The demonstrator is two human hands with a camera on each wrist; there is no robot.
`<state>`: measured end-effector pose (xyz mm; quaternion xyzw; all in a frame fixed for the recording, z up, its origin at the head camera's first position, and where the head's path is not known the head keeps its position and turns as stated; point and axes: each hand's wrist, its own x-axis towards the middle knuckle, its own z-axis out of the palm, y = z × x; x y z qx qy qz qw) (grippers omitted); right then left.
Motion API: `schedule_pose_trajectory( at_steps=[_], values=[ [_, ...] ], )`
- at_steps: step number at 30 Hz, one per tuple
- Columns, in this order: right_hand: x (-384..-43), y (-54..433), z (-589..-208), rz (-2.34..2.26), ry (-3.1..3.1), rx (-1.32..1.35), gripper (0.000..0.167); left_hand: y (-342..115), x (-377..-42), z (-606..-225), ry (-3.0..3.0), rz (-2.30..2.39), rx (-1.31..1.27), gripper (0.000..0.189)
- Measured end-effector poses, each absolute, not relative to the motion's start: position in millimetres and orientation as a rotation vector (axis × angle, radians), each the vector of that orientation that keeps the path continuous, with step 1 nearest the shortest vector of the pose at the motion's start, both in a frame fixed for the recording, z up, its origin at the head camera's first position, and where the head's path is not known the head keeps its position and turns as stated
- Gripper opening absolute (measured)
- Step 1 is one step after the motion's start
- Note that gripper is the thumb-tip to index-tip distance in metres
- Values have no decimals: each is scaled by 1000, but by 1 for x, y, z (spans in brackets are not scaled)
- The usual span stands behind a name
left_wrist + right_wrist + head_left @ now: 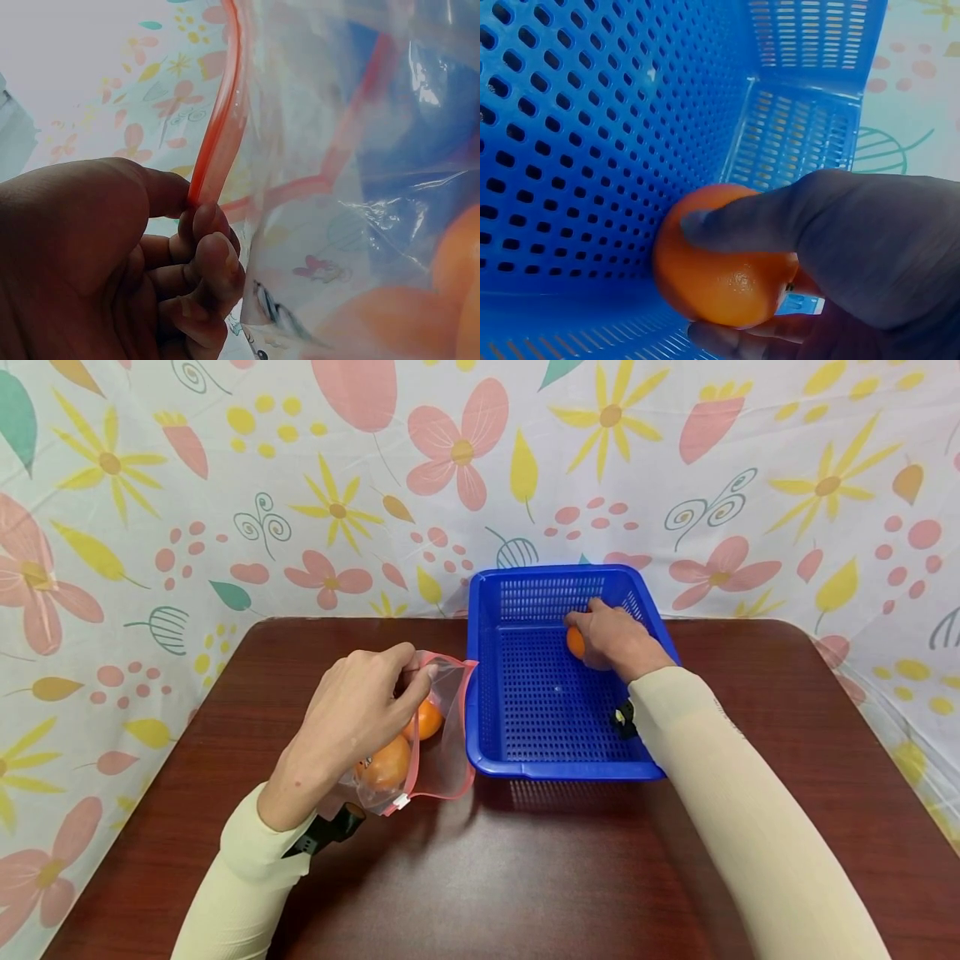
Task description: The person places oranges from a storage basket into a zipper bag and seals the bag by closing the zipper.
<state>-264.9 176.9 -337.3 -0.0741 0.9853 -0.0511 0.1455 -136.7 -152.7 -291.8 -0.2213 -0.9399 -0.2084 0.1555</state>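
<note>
In the head view my left hand (358,706) pinches the red zip edge of a clear zip bag (450,735), whose mouth gapes toward the basket. Inside the bag lie oranges (386,763), and a white slider (402,802) sits at its near corner. The left wrist view shows thumb and fingers closed on the red strip (221,142). Over at the right, my right hand (615,635) reaches into a blue plastic basket (566,770) and grips an orange (724,259) near its far right corner, thumb on top and fingers underneath.
The basket and bag stand side by side on a dark red-brown wooden table (525,868). Behind the table hangs a white cloth (285,460) printed with flowers and leaves. The basket's raised rim stands between the bag and the held orange.
</note>
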Motion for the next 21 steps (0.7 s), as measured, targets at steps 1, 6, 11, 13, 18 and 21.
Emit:
schedule_pose_trajectory(
  at_steps=[1,6,11,13,18,21],
  values=[
    [-265,177,-338,-140,2836,-216,67,-153,-137,-292,-2691,-598,-635,30],
    [-264,179,-338,-118,2848,-250,69,-153,-136,-292,-2690,-599,-640,30],
    [-264,181,-336,-138,2866,-286,67,-152,-136,-292,-2692,-603,-641,30],
    [-264,182,-335,-151,2872,-294,65,-153,-136,-292,-2691,-604,-643,30],
    [-265,183,-333,-150,2878,-319,64,-153,-137,-292,-2687,-604,-648,29],
    [-265,183,-331,-141,2878,-328,63,-152,-137,-292,-2686,-604,-650,30]
  ],
)
